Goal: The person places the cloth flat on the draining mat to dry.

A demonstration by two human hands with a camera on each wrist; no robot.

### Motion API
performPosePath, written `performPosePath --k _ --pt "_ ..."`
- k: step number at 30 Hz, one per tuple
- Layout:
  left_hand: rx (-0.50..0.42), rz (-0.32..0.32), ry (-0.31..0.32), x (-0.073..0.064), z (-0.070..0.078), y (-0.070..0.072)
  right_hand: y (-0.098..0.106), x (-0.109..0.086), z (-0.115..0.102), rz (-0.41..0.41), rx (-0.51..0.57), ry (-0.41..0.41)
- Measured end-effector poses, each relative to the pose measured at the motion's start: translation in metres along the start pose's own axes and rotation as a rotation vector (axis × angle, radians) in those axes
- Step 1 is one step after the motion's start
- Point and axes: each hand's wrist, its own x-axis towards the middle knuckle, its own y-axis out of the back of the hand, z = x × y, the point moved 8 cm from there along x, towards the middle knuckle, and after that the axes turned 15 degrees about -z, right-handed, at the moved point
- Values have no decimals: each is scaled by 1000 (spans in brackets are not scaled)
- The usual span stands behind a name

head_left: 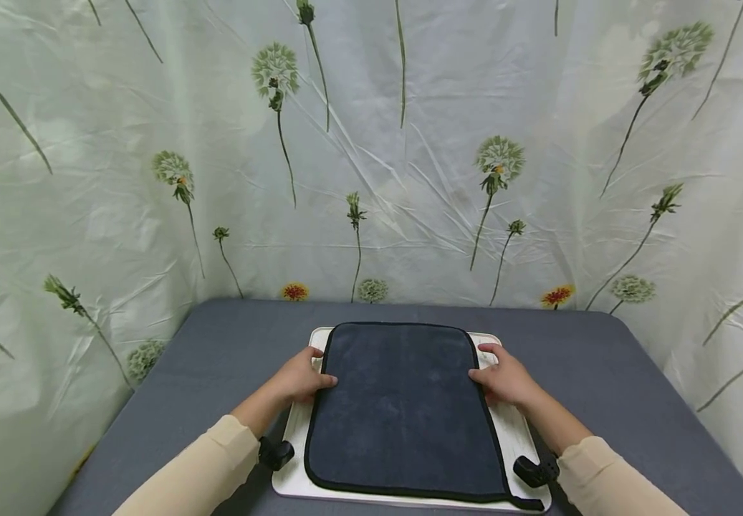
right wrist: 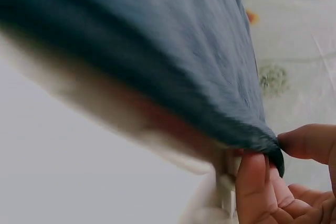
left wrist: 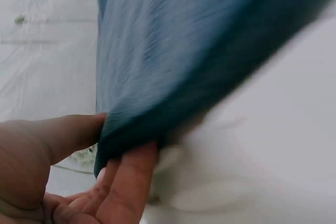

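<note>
A dark blue fabric mat [head_left: 403, 408] with black edge binding and a short black strap at its near right corner lies over a white tray [head_left: 296, 430]. My left hand [head_left: 303, 376] pinches the mat's left edge, thumb on top and fingers curled beneath. On the opposite side my right hand [head_left: 506, 376] pinches the right edge the same way. Both wrist views show the mat's edge [left wrist: 142, 124] raised above the white surface at the hands. Beneath it, in the right wrist view, something reddish and pale shows, blurred. The mat hides most of the tray.
The tray stands on a table with a dark grey cloth [head_left: 229, 344]. A white curtain [head_left: 410, 179] printed with dandelions hangs behind the table and along both sides. Black wrist cameras [head_left: 276, 454] sit close over the tray's near corners.
</note>
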Motion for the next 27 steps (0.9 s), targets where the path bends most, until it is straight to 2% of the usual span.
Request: performPosePath --k 7,12,15,19,23,27 --pt "-183 -107 -43 -42 -20 -22 -26 -35 2 -97 -39 123" --pt "-266 -214 -107 -65 -24 -33 -40 -59 10 -162 -20 145" --pt "-289 -253 -132 -73 -24 -37 -44 -75 14 -178 -9 154" --pt "-307 -285 -136 -84 -24 -40 -48 -91 20 -194 10 147" --pt "-321 -307 -135 -92 -24 -46 -52 -101 26 -210 20 125" --pt "-319 -310 -143 -95 -25 -49 -53 -106 30 -194 -25 127"
